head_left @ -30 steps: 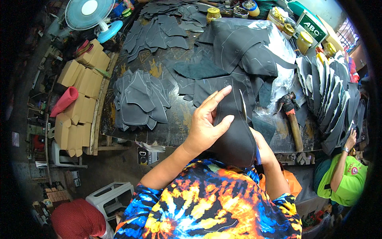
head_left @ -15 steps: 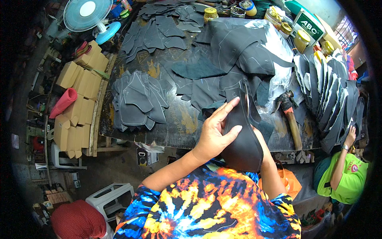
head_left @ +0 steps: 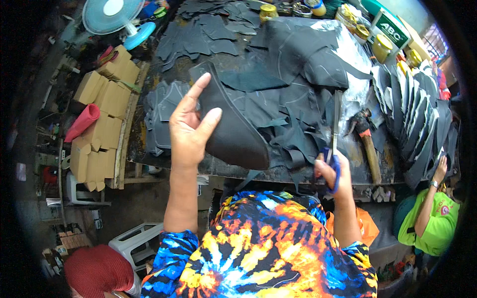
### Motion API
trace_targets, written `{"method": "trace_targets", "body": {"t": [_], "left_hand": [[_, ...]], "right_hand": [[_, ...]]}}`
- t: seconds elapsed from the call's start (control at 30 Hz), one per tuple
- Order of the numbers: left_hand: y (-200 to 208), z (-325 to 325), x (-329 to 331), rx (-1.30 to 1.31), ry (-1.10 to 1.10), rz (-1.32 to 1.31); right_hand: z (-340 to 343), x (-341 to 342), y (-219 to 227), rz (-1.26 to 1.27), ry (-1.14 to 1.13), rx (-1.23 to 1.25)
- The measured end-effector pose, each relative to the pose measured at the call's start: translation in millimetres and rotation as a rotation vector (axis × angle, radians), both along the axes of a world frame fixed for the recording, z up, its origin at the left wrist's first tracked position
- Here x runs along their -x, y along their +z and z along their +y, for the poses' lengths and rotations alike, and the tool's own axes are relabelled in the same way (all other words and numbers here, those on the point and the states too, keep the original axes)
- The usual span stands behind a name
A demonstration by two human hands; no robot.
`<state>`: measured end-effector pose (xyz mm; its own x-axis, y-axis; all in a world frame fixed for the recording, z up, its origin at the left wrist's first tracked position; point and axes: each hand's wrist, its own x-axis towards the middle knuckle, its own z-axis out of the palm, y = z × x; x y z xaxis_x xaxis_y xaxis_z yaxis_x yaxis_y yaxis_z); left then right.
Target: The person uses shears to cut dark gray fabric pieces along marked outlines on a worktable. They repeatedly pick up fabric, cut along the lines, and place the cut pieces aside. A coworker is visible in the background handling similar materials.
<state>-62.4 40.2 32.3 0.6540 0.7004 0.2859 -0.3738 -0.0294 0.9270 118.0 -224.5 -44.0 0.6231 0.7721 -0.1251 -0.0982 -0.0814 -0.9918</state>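
My left hand holds a curved black leather-like piece above the left side of the table; its thumb and forefinger lie on the near face and the other fingers are mostly hidden. Beneath and beside it is a stack of cut black pieces with pale outlines. At the table's front edge my right hand grips a pair of scissors by the blue handles. The blades point away from me and look closed. Between my hands lie dark offcuts and marked sheets.
A hammer lies right of the scissors. Larger black sheets and more cut pieces cover the far side, with yellow-lidded jars behind. Pieces stand upright in a row at right, where a co-worker's hand touches them.
My left hand has carried the black piece leftward, from near the middle to over the stack. My right hand and the scissors, earlier partly behind the piece, are now apart from it.
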Motion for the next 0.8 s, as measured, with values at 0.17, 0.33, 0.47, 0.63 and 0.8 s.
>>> {"method": "trace_targets", "body": {"t": [0.17, 0.33, 0.47, 0.63, 0.8], "left_hand": [[-0.8, -2.5, 5.2, -0.240, -0.017, 0.313], [-13.7, -27.3, -4.4, -0.068, -0.138, 0.148], [-9.8, -41.2, -7.9, -0.050, -0.224, 0.175], [-17.7, -69.8, -21.6, 0.022, -0.267, 0.145], [-27.5, -77.4, -26.5, -0.052, -0.215, 0.175]], "right_hand": [[1.7, -3.2, 2.1, 0.096, 0.061, -0.072], [9.7, 15.8, -1.6, 0.111, 0.201, -0.028], [23.7, 21.5, -2.2, 0.032, 0.311, -0.010], [49.8, 28.5, -8.2, -0.110, 0.348, -0.210], [54.2, 32.3, -7.9, 0.091, 0.272, -0.146]]}}
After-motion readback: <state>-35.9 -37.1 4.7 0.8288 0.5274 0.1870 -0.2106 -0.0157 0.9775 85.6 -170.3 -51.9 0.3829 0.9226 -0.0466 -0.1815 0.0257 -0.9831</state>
